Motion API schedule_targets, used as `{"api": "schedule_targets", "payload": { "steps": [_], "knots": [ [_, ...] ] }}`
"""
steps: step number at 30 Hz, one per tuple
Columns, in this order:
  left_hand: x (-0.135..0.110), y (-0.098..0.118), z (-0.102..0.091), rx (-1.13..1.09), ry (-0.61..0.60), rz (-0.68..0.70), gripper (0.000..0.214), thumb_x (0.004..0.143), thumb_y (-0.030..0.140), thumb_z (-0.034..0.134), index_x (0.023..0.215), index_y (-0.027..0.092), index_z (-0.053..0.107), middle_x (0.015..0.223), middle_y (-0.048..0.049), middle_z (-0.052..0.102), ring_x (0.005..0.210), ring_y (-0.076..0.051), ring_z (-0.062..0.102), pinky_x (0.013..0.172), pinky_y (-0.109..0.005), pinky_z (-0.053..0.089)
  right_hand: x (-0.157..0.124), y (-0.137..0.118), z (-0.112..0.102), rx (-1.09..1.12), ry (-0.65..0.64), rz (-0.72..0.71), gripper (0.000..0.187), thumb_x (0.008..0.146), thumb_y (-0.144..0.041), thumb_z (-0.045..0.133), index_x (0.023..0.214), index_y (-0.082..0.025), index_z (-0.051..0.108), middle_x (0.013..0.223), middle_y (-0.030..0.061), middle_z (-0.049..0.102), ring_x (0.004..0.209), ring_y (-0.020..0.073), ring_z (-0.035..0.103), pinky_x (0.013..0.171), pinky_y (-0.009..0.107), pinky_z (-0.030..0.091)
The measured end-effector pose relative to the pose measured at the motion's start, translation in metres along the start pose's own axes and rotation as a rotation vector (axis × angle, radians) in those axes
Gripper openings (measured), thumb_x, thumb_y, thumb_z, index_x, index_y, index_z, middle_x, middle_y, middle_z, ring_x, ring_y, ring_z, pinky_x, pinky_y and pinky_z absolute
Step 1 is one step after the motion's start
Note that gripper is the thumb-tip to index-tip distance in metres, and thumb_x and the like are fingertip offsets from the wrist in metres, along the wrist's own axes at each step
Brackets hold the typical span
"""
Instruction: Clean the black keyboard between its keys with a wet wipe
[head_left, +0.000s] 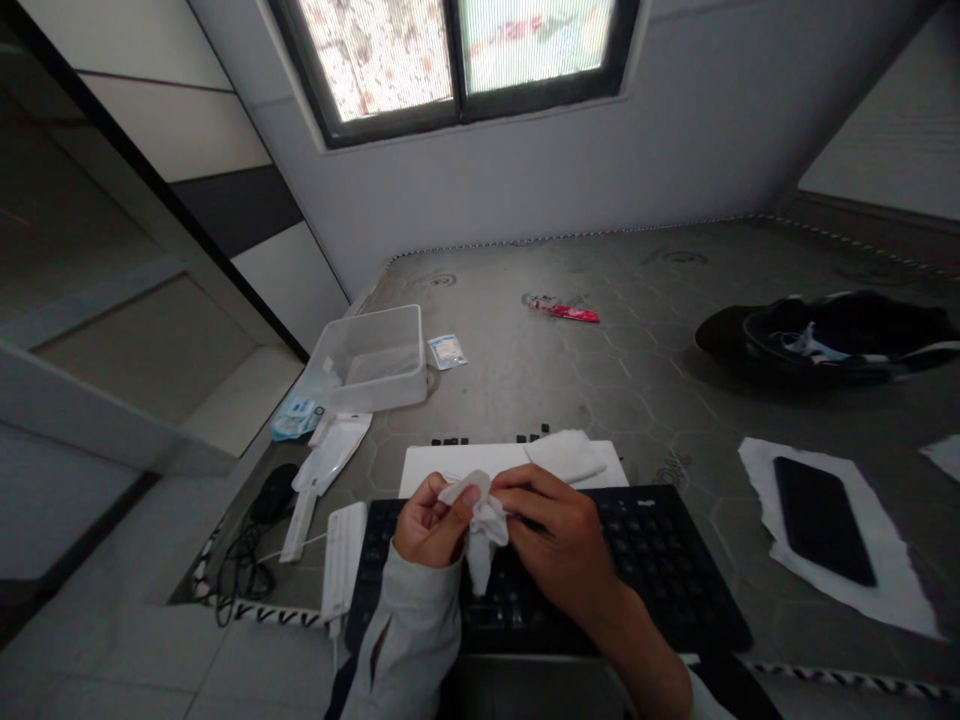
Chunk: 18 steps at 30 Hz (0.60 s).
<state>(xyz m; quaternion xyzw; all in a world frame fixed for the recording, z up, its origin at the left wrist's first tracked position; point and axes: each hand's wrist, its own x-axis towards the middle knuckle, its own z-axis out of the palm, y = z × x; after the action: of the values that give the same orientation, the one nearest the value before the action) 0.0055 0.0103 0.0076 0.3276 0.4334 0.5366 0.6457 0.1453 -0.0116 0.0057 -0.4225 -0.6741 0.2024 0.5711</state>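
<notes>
1. The white wipe (pixel 480 525) is crumpled and limp, its tail hanging down just above the black keyboard (pixel 660 570).
2. The left hand (pixel 429 525), in a grey sleeve, hovers over the keyboard's left part, fingers curled shut and pinching the wipe's top edge.
3. The right hand (pixel 559 540) sits over the keyboard's middle, fingers closed on the wipe from the other side.
4. No writing on the wipe or keyboard is readable.
</notes>
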Motion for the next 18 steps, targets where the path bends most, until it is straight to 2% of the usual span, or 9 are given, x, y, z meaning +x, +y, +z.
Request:
{"api": "schedule_targets", "payload": {
  "steps": [3,8,13,15,18],
  "knots": [
    [-0.003,-0.002,0.004,-0.024,-0.003,0.021,0.06,0.048,0.046,0.094,0.057,0.017,0.043,0.049,0.0072,0.056,0.045,-0.004,0.047,0.048,-0.016,0.034,0.002,-0.001,-0.004,0.06,0.025,0.071,0.02,0.087,-0.011,0.061,0.083,-0.024,0.076,0.083,0.0024,0.07,0.075,0.0147,0.066,0.068,0.024,0.054],
    [-0.003,-0.008,-0.003,0.037,-0.05,-0.019,0.055,0.047,0.048,0.094,0.056,0.016,0.051,0.046,0.0062,0.057,0.041,-0.004,0.047,0.047,-0.016,0.034,0.007,-0.001,-0.01,0.155,0.023,0.182,0.013,0.087,-0.022,0.067,0.082,-0.024,0.079,0.074,0.0009,0.066,0.069,0.0141,0.063,0.062,0.024,0.051],
    [-0.001,-0.012,-0.006,0.081,-0.094,0.028,0.052,0.041,0.049,0.095,0.055,0.015,0.058,0.057,0.0003,0.066,0.051,-0.008,0.054,0.052,-0.019,0.039,0.005,0.005,-0.015,0.205,-0.068,0.135,0.008,0.085,-0.029,0.073,0.085,-0.027,0.081,0.081,0.0033,0.069,0.072,0.0147,0.066,0.064,0.025,0.054],
    [-0.002,-0.01,-0.004,0.087,-0.106,-0.011,0.053,0.037,0.05,0.096,0.055,0.015,0.06,0.051,0.0024,0.063,0.047,-0.006,0.049,0.049,-0.018,0.036,0.003,0.007,-0.016,0.227,-0.087,0.087,0.008,0.086,-0.029,0.073,0.088,-0.028,0.081,0.083,0.0037,0.07,0.072,0.0148,0.067,0.064,0.025,0.054],
    [-0.005,-0.007,0.002,0.043,-0.066,-0.045,0.051,0.03,0.044,0.098,0.052,0.015,0.062,0.044,0.0053,0.058,0.042,-0.004,0.045,0.047,-0.017,0.037,-0.001,0.007,-0.013,0.244,-0.044,0.034,0.013,0.087,-0.024,0.072,0.092,-0.031,0.081,0.083,0.0034,0.071,0.071,0.0146,0.068,0.062,0.025,0.054]
  ]
}}
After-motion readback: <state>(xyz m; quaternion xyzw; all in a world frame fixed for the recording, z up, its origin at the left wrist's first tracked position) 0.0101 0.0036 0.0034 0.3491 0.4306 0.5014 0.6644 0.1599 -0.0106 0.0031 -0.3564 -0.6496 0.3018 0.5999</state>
